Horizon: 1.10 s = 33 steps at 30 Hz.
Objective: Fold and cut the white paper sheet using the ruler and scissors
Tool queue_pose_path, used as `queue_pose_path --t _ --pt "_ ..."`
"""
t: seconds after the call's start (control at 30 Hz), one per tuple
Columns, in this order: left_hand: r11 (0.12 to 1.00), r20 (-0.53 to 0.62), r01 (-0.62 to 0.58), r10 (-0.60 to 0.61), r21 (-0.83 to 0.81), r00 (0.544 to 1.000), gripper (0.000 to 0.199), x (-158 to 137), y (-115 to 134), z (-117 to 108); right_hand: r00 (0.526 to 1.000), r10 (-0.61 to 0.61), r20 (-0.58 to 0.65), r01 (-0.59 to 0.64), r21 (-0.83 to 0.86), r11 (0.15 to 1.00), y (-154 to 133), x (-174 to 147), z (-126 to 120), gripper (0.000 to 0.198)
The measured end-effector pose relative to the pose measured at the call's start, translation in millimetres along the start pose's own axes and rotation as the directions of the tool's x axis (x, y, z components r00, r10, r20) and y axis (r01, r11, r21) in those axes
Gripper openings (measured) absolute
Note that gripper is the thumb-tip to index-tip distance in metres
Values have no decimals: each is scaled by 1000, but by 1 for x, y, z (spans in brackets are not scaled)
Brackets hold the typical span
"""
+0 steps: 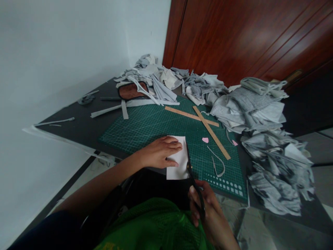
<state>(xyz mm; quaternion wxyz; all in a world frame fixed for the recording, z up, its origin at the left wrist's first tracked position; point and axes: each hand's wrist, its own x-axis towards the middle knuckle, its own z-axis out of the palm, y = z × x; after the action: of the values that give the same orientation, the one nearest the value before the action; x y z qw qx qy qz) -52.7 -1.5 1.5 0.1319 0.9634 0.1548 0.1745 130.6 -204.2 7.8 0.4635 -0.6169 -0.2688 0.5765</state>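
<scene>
A white rectangular piece (pixel 177 170), paper or fabric, lies over the near edge of the green cutting mat (pixel 145 128). My left hand (pixel 162 152) rests flat on it with the fingers stretched out, pressing from above. In my right hand (pixel 205 205) is a pair of black scissors (pixel 199 194), my fingers wrapped round the handles. The blades lie along the right edge of the white piece, pointing away from me. Just right of the scissors, a thin curled strip (pixel 221 172) lies on the mat.
Two crossed wooden rulers (pixel 212 133) lie on the mat near a small pink scrap (pixel 205 140). Grey and white fabric piles (pixel 249 104) line the table's back and right side. A brown, black-edged piece (pixel 131 91) lies at back left, by the white wall (pixel 65 41).
</scene>
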Motion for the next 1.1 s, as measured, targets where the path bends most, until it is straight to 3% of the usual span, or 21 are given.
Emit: queue_pose_path --t 1.1 --pt "1000 -26 4 -4 -11 1000 58 -1 -1 2 999 -28 22 28 -20 999 -2 -3 0 49"
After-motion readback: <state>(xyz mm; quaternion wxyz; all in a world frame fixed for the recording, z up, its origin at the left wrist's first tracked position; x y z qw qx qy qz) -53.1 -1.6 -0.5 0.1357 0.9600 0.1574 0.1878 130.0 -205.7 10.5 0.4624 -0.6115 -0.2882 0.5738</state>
